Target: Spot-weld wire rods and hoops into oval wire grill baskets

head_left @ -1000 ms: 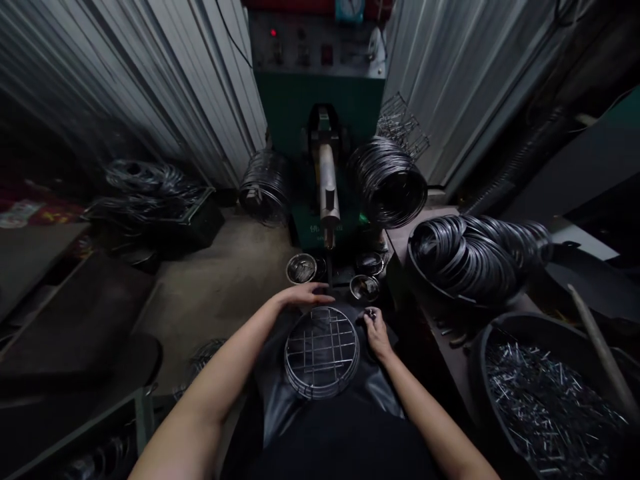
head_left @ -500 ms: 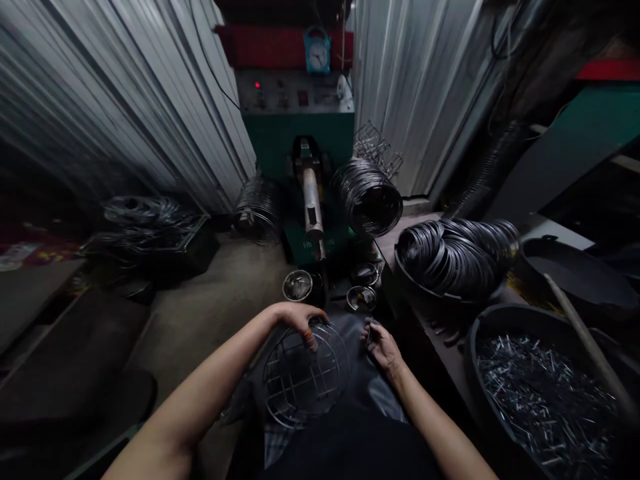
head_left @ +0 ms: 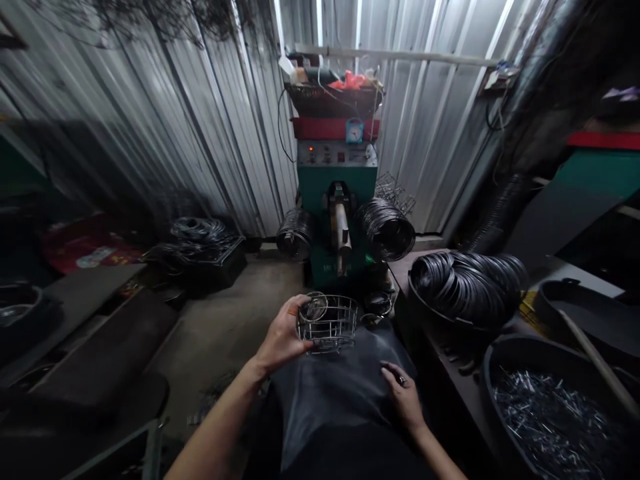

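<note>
My left hand (head_left: 286,335) grips the left side of a round wire basket (head_left: 331,325), which it holds upright above the dark apron (head_left: 340,380) on my lap. My right hand (head_left: 403,393) is over the apron's right side, apart from the basket, its fingers bent and close together; whether something small is between them is too dark to tell. Beyond the basket is a green machine (head_left: 337,160) with a metal arm (head_left: 342,230). Coils of wire rings hang on its left (head_left: 295,233) and right (head_left: 386,230).
At the right, a basin heaped with wire rings (head_left: 467,287) and a large tub of short metal pieces (head_left: 555,413) stand beside my right arm. A small bowl (head_left: 379,303) is near the machine's foot. A crate of wire (head_left: 200,243) is on the left floor.
My left hand has lifted the basket off my lap and tipped it upright. My right hand has moved slightly lower and right. The head view has tilted up, showing more wall.
</note>
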A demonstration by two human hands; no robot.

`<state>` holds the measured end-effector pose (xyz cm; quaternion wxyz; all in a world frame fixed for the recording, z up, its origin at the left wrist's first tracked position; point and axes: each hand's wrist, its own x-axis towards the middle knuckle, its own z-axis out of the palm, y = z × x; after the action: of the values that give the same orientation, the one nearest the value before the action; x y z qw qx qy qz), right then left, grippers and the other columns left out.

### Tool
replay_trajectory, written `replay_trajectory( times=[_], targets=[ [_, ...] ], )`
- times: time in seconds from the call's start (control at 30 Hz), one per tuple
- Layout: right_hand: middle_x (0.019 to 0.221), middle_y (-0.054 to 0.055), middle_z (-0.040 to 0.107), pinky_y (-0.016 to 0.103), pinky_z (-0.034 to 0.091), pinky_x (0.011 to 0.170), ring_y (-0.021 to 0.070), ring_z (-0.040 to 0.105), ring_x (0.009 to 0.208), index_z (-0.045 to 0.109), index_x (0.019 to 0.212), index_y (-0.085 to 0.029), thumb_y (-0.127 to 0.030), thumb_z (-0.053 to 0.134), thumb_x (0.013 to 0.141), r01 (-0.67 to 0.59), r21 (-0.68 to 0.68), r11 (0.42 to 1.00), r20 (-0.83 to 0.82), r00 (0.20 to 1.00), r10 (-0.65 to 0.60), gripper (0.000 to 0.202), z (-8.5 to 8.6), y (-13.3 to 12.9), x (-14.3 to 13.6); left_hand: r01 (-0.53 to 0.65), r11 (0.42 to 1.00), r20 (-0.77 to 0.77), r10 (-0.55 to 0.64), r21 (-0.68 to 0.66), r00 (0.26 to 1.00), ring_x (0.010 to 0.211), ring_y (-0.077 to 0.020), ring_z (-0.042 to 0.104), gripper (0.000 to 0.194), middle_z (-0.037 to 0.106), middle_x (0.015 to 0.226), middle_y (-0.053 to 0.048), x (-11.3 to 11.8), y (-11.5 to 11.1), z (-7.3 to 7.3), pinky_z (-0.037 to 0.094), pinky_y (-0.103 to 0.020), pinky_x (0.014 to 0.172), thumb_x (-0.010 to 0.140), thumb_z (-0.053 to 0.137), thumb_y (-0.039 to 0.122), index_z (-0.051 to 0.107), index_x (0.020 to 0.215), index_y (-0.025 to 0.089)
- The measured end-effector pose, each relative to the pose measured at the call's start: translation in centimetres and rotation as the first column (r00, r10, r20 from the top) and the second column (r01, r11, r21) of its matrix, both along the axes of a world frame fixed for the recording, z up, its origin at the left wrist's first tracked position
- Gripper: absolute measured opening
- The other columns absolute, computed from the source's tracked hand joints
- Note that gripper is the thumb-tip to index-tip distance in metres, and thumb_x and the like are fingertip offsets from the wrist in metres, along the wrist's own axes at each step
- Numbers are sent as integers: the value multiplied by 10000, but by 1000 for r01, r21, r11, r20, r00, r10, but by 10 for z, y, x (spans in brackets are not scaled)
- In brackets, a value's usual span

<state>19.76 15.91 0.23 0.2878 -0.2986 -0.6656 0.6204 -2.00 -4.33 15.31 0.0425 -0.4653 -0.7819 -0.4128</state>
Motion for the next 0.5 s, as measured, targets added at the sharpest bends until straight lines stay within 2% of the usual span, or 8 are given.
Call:
replay_trajectory(
  times=[0.07, 0.13, 0.23, 0.37, 0.5],
  targets=[
    [954, 89, 711, 409, 503, 822, 266, 645, 903, 703, 889, -236, -456, 627, 732, 59, 182, 982, 6, 998, -62, 281, 7, 12, 2, -29, 998, 49, 26, 58, 998, 1227, -300, 474, 755, 499, 1295, -121, 5, 4, -12, 381, -481, 1051, 546, 790, 228, 443, 1217, 213],
    [975, 95, 712, 451, 469, 903, 287, 637, 962, 705, 881, -243, -471, 617, 723, 73, 284, 956, 28, 996, -84, 291, 8, 26, 2, -34, 996, 106, 25, 81, 994, 1227, -304, 481, 734, 495, 1303, -128, 7, 10, -22, 383, -486, 1050, 536, 812, 264, 466, 1180, 205],
    [914, 97, 719, 474, 478, 881, 298, 652, 907, 707, 813, -246, -483, 614, 693, 28, 340, 940, 128, 989, -76, 280, -3, 40, 2, -27, 996, 198, 9, 87, 980, 1223, -311, 490, 697, 503, 1300, -135, 5, 19, -34, 385, -489, 1044, 517, 830, 304, 502, 1121, 187],
    [864, 95, 717, 454, 494, 836, 292, 656, 861, 708, 780, -245, -443, 600, 702, -11, 347, 938, 200, 978, -62, 238, -24, 42, 1, -44, 997, 347, 22, 56, 938, 1221, -304, 496, 664, 504, 1315, -140, -4, 27, -50, 382, -472, 1045, 524, 825, 315, 521, 1097, 172],
    [873, 100, 715, 439, 500, 815, 286, 660, 849, 713, 809, -237, -402, 576, 724, -46, 359, 932, 225, 974, -39, 231, -29, 42, -1, -49, 996, 429, 13, 72, 903, 1227, -292, 497, 688, 492, 1334, -148, -17, 34, -66, 385, -438, 1043, 535, 824, 346, 515, 1123, 168]
  ],
)
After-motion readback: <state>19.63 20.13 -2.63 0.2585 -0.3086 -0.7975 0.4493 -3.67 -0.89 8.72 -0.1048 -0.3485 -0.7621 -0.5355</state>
